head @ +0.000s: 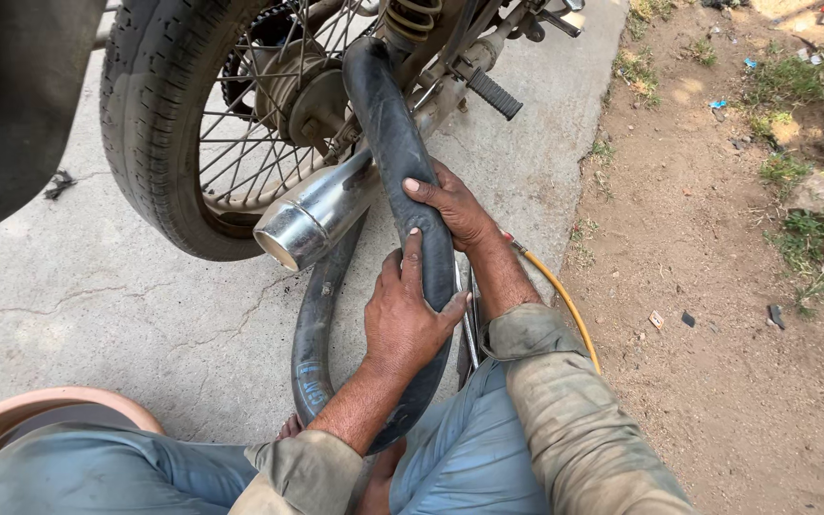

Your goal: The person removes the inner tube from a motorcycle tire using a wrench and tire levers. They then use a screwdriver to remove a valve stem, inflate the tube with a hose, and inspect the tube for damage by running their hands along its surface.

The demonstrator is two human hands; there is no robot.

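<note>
Both gripping black inner tube (402, 143) just beside chrome exhaust (317, 212): left hand (410, 315) wrapped round lower part, right hand (455, 208) clasping above it.

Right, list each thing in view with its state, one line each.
Inner tube: inflated, looped, hanging by the wheel, gripped by both hands.
Left hand: wrapped around the tube.
Right hand: wrapped around the tube, higher up.
Rear wheel: upright, tyre on.
Exhaust pipe: shiny, open end toward camera.
Yellow hose: lying on the ground.
</note>
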